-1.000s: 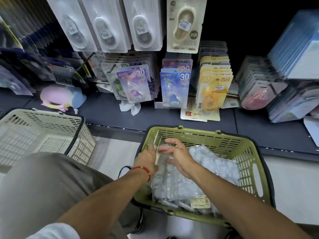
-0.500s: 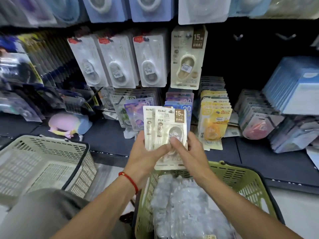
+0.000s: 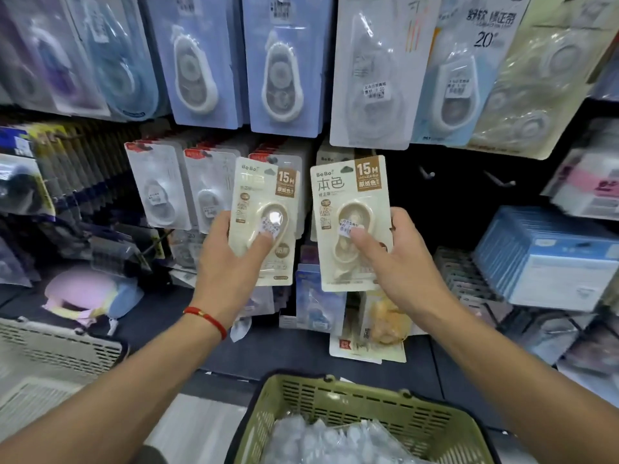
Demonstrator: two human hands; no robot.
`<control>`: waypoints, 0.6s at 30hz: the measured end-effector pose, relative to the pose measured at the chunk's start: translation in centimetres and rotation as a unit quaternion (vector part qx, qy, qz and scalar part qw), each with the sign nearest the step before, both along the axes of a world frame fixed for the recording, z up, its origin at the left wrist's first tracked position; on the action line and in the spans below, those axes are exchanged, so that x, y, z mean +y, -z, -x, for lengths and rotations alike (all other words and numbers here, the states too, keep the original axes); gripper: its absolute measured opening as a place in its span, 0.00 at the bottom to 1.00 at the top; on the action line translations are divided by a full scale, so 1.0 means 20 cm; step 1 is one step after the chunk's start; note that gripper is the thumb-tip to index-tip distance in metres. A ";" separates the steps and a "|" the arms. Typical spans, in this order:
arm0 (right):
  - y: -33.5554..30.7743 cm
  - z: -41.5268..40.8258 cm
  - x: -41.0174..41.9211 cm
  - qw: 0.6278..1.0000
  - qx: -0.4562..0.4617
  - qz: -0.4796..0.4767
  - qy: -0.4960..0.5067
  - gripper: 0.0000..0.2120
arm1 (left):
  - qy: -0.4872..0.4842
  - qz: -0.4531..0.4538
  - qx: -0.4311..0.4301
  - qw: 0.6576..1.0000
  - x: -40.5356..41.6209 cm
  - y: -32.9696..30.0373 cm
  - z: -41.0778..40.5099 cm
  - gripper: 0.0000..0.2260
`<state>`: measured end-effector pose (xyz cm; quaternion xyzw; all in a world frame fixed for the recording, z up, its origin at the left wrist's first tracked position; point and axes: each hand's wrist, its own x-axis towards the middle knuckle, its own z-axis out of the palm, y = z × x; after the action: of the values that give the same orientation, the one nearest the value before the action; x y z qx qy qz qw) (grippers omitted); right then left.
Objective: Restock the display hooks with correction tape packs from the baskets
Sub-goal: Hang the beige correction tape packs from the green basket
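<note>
Wall of hanging packs (image 3: 281,78) fills the top, w/ two bare hooks (image 3: 425,172) in the dark gap on the right. Green basket (image 3: 335,396) sits bottom center, clear-wrapped bundles (image 3: 335,440) inside. White basket (image 3: 57,353) off to the left. Hands are apart, both raised in front of the display. Left hand (image 3: 227,262) grips a beige 15M pack (image 3: 264,212), thumb on the front. Right hand (image 3: 398,262) holds another one, right pack (image 3: 351,216), thumb on its price sticker. Red bracelet (image 3: 207,318) on left wrist.
</note>
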<state>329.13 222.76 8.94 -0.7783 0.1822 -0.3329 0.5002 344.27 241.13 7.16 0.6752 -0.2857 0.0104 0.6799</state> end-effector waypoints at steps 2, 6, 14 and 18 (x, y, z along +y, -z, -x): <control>-0.01 -0.04 -0.01 1.000 -0.009 -0.008 -0.001 0.16 | -0.012 0.021 0.016 1.000 -0.01 0.00 -0.01 0.10; 0.00 -0.09 -0.01 1.000 -0.024 -0.014 0.015 0.15 | -0.028 0.045 0.006 0.999 0.02 -0.01 -0.01 0.11; 0.07 -0.10 -0.01 0.987 0.068 0.085 0.122 0.24 | 0.031 0.112 0.063 0.991 0.02 -0.03 0.01 0.13; 0.06 -0.08 0.04 0.997 0.033 0.073 0.002 0.11 | 0.102 0.089 0.120 0.984 -0.06 0.01 0.06 0.21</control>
<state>330.77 223.54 7.73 -0.8230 0.1754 -0.3201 0.4353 343.14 239.94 6.89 0.5756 -0.2675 -0.1144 0.7642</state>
